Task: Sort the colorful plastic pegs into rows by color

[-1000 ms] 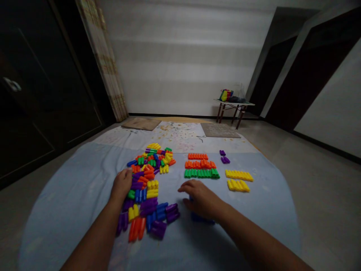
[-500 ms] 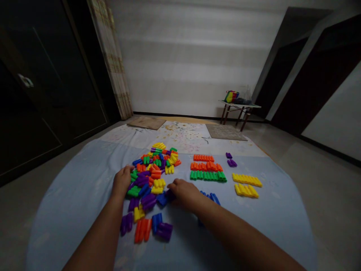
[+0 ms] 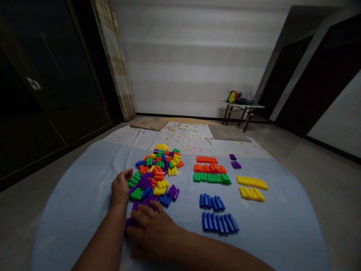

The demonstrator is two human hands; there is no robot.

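Note:
A mixed pile of plastic tube-shaped blocks (image 3: 159, 174) in purple, green, orange, yellow and blue lies on the cloth-covered table. My left hand (image 3: 121, 187) rests against the pile's left edge, fingers loosely extended, holding nothing that I can see. Over the pile's near end is my right hand (image 3: 153, 227), its fingers spread on top of the blocks. A purple block (image 3: 130, 223) shows by its fingertips; other near blocks are hidden under this hand. Just beyond its thumb lie a blue block (image 3: 166, 200) and a purple block (image 3: 173, 192).
Right of the pile stand sorted rows: orange blocks (image 3: 207, 159), green blocks (image 3: 211, 178), blue blocks (image 3: 220, 223), yellow blocks (image 3: 252, 182) and purple blocks (image 3: 236, 165). Two flat boards (image 3: 149, 124) lie at the far edge. Beyond is a small table (image 3: 258, 106) with bags on it.
My right hand has moved left and nearer, from beside the blue block onto the near blocks. A purple block is uncovered there, and the blue rows are in full view. My left hand stays put.

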